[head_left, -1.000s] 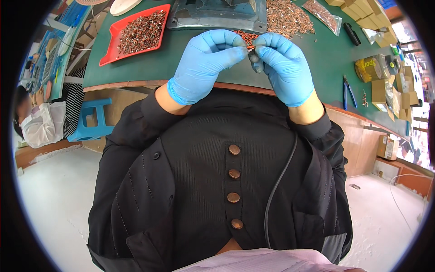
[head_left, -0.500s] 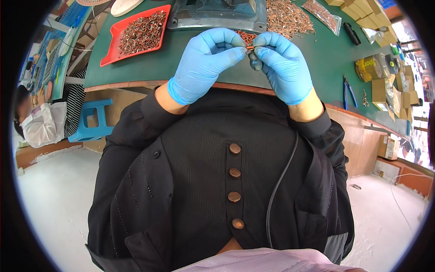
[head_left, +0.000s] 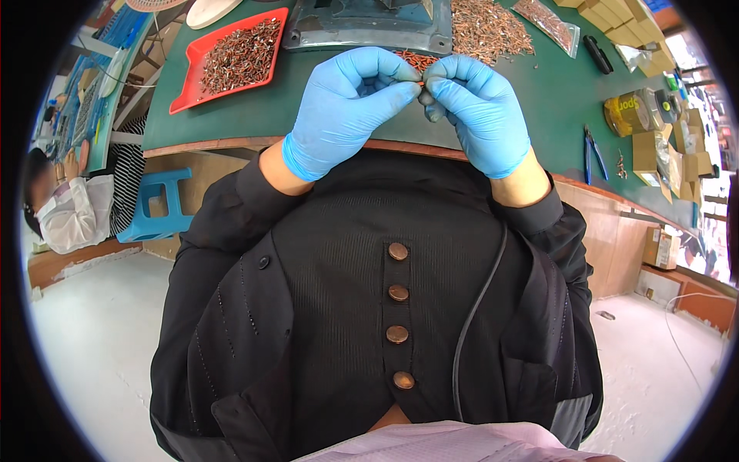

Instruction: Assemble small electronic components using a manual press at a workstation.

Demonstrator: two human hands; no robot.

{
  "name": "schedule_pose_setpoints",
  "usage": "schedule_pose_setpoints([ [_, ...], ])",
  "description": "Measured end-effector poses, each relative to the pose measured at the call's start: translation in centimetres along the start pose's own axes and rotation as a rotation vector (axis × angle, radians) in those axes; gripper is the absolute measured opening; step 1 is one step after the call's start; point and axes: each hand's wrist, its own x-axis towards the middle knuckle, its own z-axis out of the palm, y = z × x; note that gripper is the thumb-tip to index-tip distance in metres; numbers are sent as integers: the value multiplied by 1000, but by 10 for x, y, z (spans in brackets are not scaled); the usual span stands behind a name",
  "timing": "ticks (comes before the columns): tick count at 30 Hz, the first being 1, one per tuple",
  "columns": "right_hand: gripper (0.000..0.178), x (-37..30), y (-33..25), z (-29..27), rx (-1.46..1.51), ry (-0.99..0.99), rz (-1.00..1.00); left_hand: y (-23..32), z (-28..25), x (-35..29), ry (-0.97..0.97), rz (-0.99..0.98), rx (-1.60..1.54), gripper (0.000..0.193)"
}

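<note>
In blue gloves stained dark at the fingertips, my left hand (head_left: 350, 112) and my right hand (head_left: 483, 115) meet over the front edge of the green table (head_left: 254, 119). Thumb and index finger of each are pinched around a tiny reddish part (head_left: 422, 83), mostly hidden by the fingertips. Just beyond them lie small red pieces (head_left: 416, 59), partly covered by my hands. Left of these, a red tray (head_left: 194, 55) holds a heap of small red and silvery metal parts (head_left: 240, 58). A loose heap of copper-coloured parts (head_left: 489, 32) spreads on the table behind my right hand.
A grey metal base (head_left: 366, 38) stands behind my hands. To the right are a bag of parts (head_left: 548, 25), a black tool (head_left: 598, 57), blue-handled pliers (head_left: 593, 158), a yellowish jar (head_left: 627, 114) and cardboard boxes (head_left: 647, 158). A person (head_left: 77, 208) sits far left beside a blue stool (head_left: 158, 204).
My fingertips have drawn slightly closer together, and less of the reddish part shows between them. The right fingers have curled a little differently. The surroundings look the same.
</note>
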Motion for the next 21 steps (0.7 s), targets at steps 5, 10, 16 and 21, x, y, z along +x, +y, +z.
schedule_pose_setpoints([
  [5,13,-2,3,-1,54,-6,-14,-2,2,-1,15,-5,3,13],
  [10,12,-2,5,4,-19,40,-79,-1,-2,-2,29,-50,10,12],
  [16,8,-2,-6,-18,-143,140,-168,-9,9,16,-12,-124,-166,14],
  [21,10,1,0,-103,-576,291,-114,-17,13,24,1,-139,4,14],
])
